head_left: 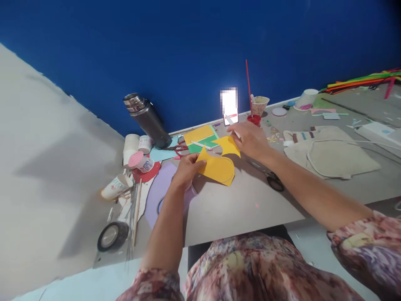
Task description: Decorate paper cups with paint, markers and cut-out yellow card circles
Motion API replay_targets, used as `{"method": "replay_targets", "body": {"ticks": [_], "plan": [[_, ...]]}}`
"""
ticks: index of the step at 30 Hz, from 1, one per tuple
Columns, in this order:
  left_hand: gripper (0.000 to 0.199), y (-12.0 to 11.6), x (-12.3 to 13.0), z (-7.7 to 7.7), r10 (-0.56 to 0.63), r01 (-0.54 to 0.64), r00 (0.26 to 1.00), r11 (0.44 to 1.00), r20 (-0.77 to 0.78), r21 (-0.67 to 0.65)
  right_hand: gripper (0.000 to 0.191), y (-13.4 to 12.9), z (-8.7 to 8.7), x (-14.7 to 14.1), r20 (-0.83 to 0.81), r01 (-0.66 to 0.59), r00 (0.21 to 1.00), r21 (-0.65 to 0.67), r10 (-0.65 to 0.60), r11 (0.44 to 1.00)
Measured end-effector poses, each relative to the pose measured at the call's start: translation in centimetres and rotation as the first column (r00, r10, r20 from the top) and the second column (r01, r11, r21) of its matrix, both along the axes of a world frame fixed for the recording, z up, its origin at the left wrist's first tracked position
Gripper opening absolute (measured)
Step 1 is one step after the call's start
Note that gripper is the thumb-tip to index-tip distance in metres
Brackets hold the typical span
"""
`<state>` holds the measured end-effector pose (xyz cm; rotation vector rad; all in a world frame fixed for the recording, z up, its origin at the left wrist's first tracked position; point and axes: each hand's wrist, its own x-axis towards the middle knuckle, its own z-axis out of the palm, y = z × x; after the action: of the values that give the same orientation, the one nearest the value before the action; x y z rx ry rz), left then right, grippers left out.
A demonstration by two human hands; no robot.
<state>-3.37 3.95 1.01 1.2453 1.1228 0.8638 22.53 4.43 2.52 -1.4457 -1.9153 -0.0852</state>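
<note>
Before you stretches the grey table, its middle given over to the paper you are working on. Toward the back lie the green and yellow sheets, flat on it. Your left hand pinches the larger yellow piece by its left side, just above the front of the table; your right hand appears to grip the smaller yellow piece at its upper right, right beside the larger one. The black-handled scissors lie on the table by your right forearm, in neither hand. A white pen rests across the sheets, and a pale slim thing shows by your right fingers, too blurred to name. As for progress, the curved upper edge of the larger piece looks already cut, and the smaller one is probably its offcut. Still unfinished, it seems, is the rounded right end: the thin drawn line runs inside the paper's edge there, with a narrow margin and a corner outside it. Whether the far-left outline is trimmed, you cannot tell behind your fingers.
</note>
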Motion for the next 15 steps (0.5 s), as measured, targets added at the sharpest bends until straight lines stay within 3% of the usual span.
{"method": "replay_targets", "body": {"ticks": [4, 11, 15], "plan": [[0.030, 0.4, -1.6, 1.0, 0.069, -0.069, 0.994, 0.998, 0.085, -0.006, 0.024, 1.1, -1.6, -0.4, 0.178, 0.012, 0.984, -0.098, 0.006, 0.995], [0.032, 0.9, -2.6, 1.3, 0.182, -0.173, 0.960, 0.983, 0.214, -0.058, 0.022, 2.2, -2.1, -1.5, 0.129, -0.005, 0.992, -0.079, 0.015, 0.997], [0.035, 1.0, -3.1, 1.4, 0.178, -0.160, 0.951, 0.983, 0.253, -0.092, 0.020, 1.9, -2.2, -1.9, 0.124, -0.020, 0.992, -0.060, 0.027, 0.998]]}}
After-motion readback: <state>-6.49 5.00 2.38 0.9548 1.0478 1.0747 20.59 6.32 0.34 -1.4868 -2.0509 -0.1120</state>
